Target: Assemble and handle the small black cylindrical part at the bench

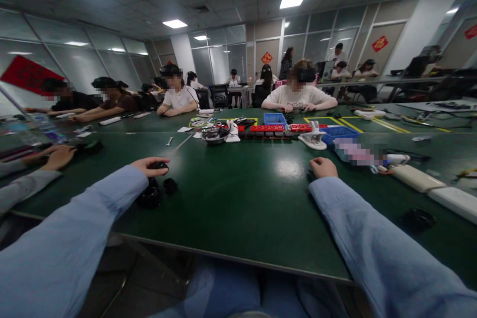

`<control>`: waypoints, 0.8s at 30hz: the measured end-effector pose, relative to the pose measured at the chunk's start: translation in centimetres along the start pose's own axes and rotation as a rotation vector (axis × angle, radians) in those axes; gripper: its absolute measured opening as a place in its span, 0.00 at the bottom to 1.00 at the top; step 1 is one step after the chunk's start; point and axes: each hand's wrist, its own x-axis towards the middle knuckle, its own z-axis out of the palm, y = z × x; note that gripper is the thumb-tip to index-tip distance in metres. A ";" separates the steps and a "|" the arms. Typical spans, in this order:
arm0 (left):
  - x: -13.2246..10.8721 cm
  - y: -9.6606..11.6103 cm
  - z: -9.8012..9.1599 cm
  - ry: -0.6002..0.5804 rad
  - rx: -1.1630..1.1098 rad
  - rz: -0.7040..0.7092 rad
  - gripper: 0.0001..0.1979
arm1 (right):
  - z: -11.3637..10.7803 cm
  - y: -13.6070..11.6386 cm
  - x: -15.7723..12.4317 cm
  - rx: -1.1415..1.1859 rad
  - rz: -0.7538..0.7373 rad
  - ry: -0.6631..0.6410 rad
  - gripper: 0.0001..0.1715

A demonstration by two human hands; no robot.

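My left hand [144, 166] is over the left part of the green table [231, 194], fingers closed round a small black piece [159, 165]. Just below it stand a larger round black part [149, 198] and a smaller black ring-like part [170, 186]. Their exact kind cannot be made out. On the right, my right hand [325, 167] rests on the tabletop with its fingers curled in. Nothing shows in it, though its palm side is hidden. A white clamp-like stand [313, 137] lies beyond it.
A blue basket [339, 134], red power strips [268, 128] and a metal bowl of cables [215, 134] line the table's middle. A wrench [170, 141] lies farther left. A long white device [421, 179] is at right. A co-worker's hands [59, 156] rest at left; others sit opposite.
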 end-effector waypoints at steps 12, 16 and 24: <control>0.4 -0.7 2.1 0.040 0.520 0.235 0.16 | -0.2 -0.2 -0.1 0.020 0.033 -0.020 0.19; 0.5 -1.4 2.5 -0.042 0.505 0.229 0.19 | -0.4 -0.4 -0.3 0.035 0.046 -0.029 0.18; 0.2 -2.2 3.2 -0.067 0.571 0.229 0.26 | -0.5 -0.4 -0.3 0.029 0.044 -0.050 0.18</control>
